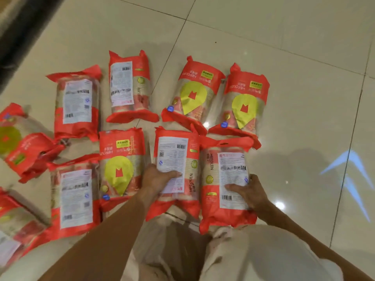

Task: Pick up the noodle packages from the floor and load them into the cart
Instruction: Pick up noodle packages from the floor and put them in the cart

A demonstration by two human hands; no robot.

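Observation:
Several red noodle packages lie flat on the tiled floor (284,47). My left hand (157,179) grips the left side of one package (178,151) lying label-up, thumb across its white label. My right hand (250,194) grips the right side of the neighbouring package (225,211), thumb on its label. Both packages are just in front of my knees. Two packages with yellow emblems (194,92) (244,102) lie behind them. More packages (76,104) (128,84) (119,169) (73,197) lie to the left. No cart is in view.
My legs in light trousers (253,254) fill the bottom of the view. A dark strip (18,31) runs along the top left edge. A blue light pattern (351,175) shines on the tiles at the right. Bare tiles stretch beyond the packages and to the right.

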